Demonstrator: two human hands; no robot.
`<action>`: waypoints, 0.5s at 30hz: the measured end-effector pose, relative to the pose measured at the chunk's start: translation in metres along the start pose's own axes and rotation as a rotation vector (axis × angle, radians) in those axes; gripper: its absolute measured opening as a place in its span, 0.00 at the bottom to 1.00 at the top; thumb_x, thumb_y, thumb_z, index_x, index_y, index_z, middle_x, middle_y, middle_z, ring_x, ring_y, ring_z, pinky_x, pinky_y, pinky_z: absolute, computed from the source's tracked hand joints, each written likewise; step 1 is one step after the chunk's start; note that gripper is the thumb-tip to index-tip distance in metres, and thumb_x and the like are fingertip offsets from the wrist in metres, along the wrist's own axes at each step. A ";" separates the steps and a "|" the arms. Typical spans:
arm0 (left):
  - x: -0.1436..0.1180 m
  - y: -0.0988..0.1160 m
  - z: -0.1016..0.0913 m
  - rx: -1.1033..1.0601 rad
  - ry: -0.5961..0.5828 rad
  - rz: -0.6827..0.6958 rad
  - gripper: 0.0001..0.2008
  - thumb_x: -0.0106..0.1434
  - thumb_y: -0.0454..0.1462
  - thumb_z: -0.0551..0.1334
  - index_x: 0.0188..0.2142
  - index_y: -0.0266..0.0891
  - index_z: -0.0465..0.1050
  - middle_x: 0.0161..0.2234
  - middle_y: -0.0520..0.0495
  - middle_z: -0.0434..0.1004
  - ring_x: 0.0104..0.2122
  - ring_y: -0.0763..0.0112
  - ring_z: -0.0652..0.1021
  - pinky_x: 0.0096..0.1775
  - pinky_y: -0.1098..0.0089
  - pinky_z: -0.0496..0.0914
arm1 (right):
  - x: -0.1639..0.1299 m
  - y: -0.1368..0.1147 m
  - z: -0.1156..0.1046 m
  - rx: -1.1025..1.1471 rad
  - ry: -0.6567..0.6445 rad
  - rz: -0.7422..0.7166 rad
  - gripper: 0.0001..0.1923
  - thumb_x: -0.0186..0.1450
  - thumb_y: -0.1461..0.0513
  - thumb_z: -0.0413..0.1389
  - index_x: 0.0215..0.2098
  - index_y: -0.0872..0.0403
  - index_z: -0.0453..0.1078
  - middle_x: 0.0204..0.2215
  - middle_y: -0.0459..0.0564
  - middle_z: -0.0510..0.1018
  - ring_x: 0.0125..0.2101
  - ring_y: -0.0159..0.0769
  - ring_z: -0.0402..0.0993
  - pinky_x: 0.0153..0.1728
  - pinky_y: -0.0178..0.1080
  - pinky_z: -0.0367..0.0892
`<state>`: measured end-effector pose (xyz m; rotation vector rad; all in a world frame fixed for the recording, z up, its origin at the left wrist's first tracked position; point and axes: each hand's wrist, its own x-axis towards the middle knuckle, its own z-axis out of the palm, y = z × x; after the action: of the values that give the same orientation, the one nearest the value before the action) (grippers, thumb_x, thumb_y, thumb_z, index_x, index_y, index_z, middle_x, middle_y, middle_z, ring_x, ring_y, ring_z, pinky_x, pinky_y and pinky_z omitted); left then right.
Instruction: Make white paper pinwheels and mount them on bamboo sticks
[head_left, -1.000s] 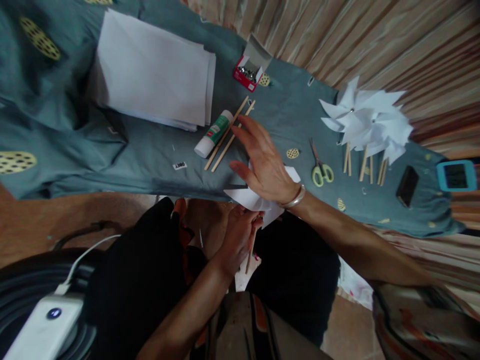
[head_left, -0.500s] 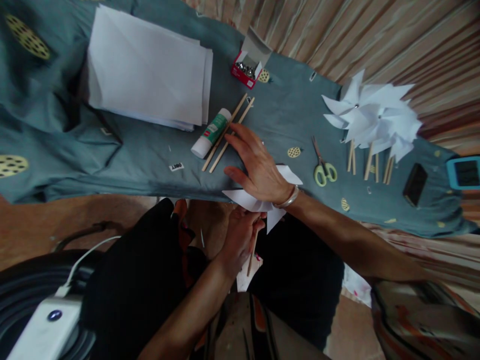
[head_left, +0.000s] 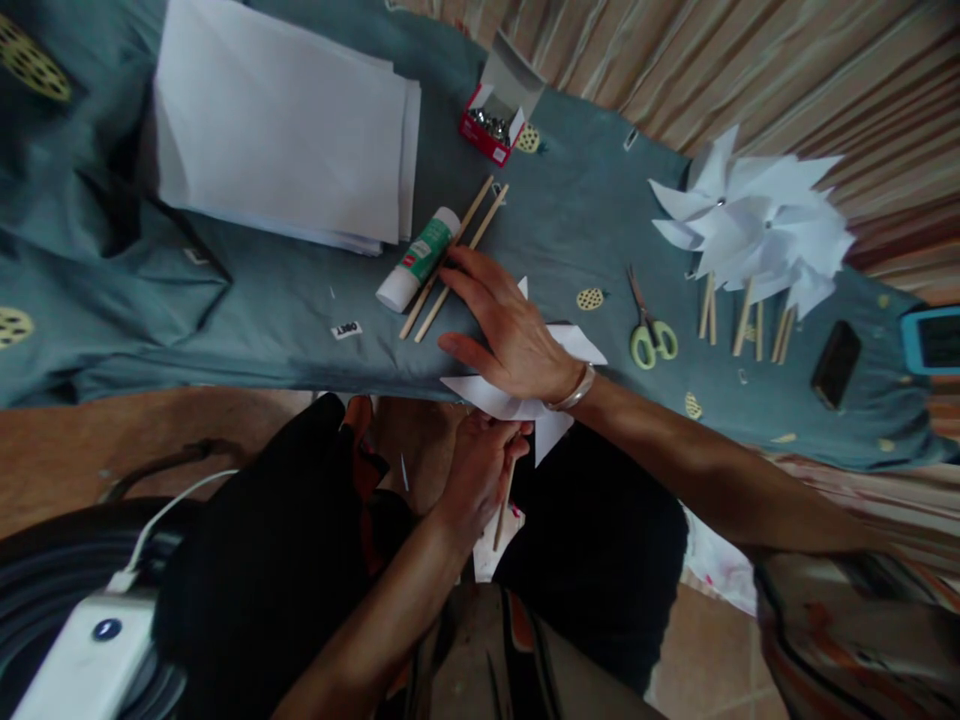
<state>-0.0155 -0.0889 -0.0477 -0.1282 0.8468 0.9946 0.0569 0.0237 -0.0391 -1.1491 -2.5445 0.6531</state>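
My left hand (head_left: 477,468) is closed around the thin wooden stick (head_left: 503,508) of a paper pinwheel, at the table's near edge. Above it, the white paper pinwheel (head_left: 553,434) spreads its folded blades, partly covered by my right hand (head_left: 517,345). That hand is open, palm down over the pinwheel, with fingers stretched toward two loose wooden sticks (head_left: 459,262). Whether the palm presses on the paper's centre is hidden. A glue stick (head_left: 420,258) with a green label lies beside the loose sticks.
A stack of white paper (head_left: 285,125) lies at the left. At the back stands an open red box (head_left: 487,135) of small metal pins. Green-handled scissors (head_left: 651,335), several pinwheels (head_left: 780,220), a dark phone-like object (head_left: 836,365) and a blue-framed device (head_left: 937,342) are at the right.
The view has shifted slightly. My right hand has barely moved over the pinwheel, and my left hand keeps its hold on the stick.
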 end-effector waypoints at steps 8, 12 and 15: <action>0.000 0.001 0.001 0.031 0.019 -0.003 0.07 0.43 0.30 0.64 0.24 0.39 0.68 0.23 0.54 0.65 0.23 0.78 0.64 0.22 0.75 0.50 | 0.000 -0.007 -0.005 -0.084 -0.030 0.041 0.38 0.67 0.39 0.39 0.69 0.49 0.46 0.70 0.50 0.49 0.70 0.38 0.38 0.70 0.53 0.42; 0.000 0.001 0.001 0.030 0.011 0.003 0.08 0.43 0.30 0.64 0.24 0.40 0.68 0.23 0.54 0.65 0.23 0.77 0.64 0.22 0.75 0.50 | 0.001 -0.013 -0.009 -0.088 -0.083 0.102 0.38 0.67 0.41 0.42 0.70 0.45 0.44 0.70 0.45 0.49 0.70 0.40 0.37 0.70 0.55 0.41; 0.000 0.000 -0.001 0.022 -0.008 0.006 0.07 0.44 0.30 0.64 0.25 0.40 0.70 0.23 0.54 0.66 0.23 0.78 0.65 0.21 0.75 0.50 | 0.002 -0.011 -0.007 -0.078 -0.072 0.093 0.38 0.66 0.41 0.43 0.70 0.44 0.44 0.70 0.43 0.50 0.70 0.43 0.38 0.70 0.55 0.41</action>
<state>-0.0157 -0.0890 -0.0485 -0.1025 0.8516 0.9908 0.0519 0.0209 -0.0277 -1.2989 -2.6111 0.6324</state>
